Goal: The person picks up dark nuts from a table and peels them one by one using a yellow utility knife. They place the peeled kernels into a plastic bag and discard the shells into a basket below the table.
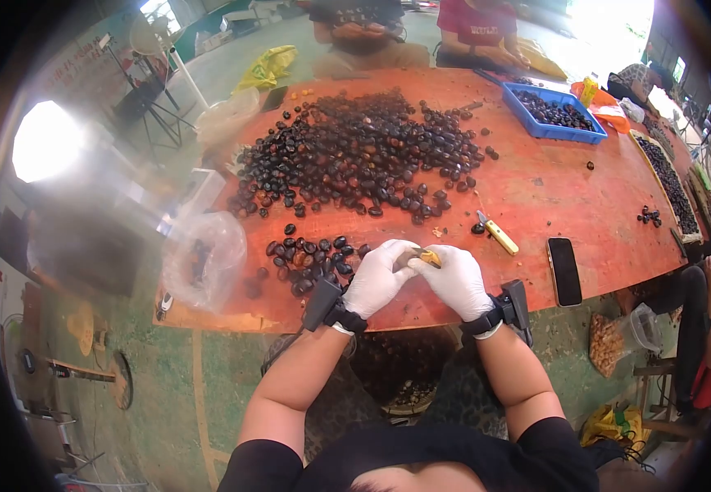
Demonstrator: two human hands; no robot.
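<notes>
Orange table [585, 189], nuts [355, 152] heaped ahead; both hands, left [376, 277] and right [456, 281], pinch one nut [427, 257] at the near edge (shell half off) — best peeled slowly, knife [496, 233] idle beside.

We see bright daylight flooding in from the top right, where the far end of the red table [536, 189] washes out to white glare — and a round lamp [46, 141] at the left blows out too. The fisheye bends everything near the rim, the corners go black, and the left side blurs softly.
</notes>
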